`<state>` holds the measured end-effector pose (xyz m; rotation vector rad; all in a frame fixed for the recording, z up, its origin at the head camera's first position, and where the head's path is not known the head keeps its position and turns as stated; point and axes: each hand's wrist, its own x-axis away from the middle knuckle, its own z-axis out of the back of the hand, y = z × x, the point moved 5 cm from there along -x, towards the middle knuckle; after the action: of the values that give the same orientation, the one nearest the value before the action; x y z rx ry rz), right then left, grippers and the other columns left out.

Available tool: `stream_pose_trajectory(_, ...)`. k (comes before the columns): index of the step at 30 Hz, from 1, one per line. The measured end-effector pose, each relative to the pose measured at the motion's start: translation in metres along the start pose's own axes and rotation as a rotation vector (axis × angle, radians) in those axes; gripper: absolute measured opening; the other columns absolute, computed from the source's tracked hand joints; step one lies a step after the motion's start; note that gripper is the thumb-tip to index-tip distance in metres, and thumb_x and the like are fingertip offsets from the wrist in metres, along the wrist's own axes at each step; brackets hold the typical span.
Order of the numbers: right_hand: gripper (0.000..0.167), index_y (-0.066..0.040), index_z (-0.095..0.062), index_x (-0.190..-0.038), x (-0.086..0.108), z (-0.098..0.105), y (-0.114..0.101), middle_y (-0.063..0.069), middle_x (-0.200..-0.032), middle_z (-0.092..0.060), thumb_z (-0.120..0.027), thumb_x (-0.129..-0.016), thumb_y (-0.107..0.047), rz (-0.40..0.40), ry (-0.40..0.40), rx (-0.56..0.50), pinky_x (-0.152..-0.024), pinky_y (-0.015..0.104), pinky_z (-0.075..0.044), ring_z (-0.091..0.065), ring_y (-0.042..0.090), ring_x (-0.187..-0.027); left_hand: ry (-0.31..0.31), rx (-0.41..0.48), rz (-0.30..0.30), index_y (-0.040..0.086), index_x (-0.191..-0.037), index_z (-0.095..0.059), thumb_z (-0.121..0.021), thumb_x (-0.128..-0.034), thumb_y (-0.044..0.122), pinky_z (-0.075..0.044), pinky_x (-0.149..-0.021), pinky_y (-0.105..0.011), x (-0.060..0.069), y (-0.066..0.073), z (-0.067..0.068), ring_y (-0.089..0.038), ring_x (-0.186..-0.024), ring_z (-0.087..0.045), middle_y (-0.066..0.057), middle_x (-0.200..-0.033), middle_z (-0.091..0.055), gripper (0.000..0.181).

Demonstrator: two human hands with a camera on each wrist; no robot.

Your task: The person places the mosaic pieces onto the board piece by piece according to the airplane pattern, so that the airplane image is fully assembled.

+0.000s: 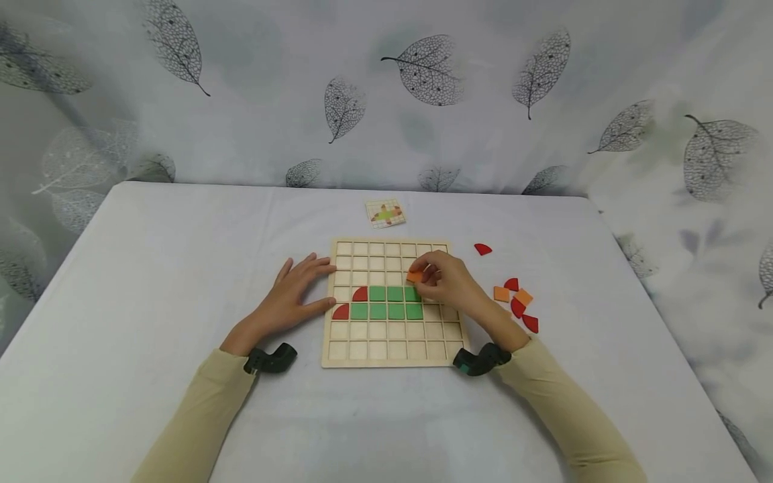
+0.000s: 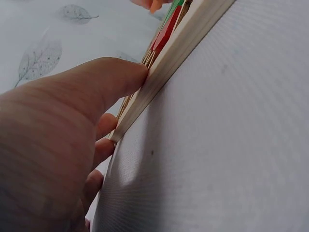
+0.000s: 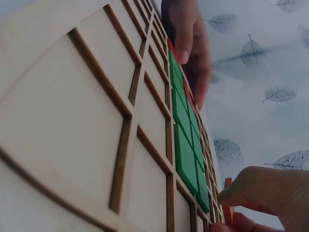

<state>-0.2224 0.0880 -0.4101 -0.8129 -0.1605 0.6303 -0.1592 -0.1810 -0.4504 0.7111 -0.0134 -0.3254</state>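
A wooden grid board (image 1: 386, 333) lies on the table, with two rows of green square tiles (image 1: 377, 310) in its middle cells. Red quarter-circle tiles (image 1: 341, 311) sit at the left end of both rows. My right hand (image 1: 445, 285) pinches an orange square tile (image 1: 414, 276) over the board, just above the upper green row; the tile also shows in the right wrist view (image 3: 228, 205). My left hand (image 1: 296, 293) rests at the board's left edge, fingers spread and fairly straight, and its thumb (image 2: 120, 75) touches the wooden rim.
Loose orange tiles (image 1: 501, 294) and several red quarter-circles (image 1: 530, 323) lie right of the board. One red quarter-circle (image 1: 482, 249) sits apart, farther back. A small pattern card (image 1: 385, 213) lies behind the board. A leaf-print cloth (image 1: 272, 100) hangs behind the white table.
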Motion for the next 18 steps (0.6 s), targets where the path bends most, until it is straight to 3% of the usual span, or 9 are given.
stream_pose_trajectory(18,0.022,0.001,-0.067,-0.103,-0.011,-0.011,-0.005,0.013,-0.103,-0.064,-0.067,-0.081,0.005,0.070,-0.051,-0.030,-0.071,0.030,-0.053,-0.061,0.023,-0.084,-0.010,0.010,0.004,0.010,-0.141,-0.049,-0.072,-0.0886,0.031,0.004,-0.119,-0.052,0.000,0.001,0.001,-0.032,-0.148,-0.017,-0.013,-0.152,-0.040,0.060)
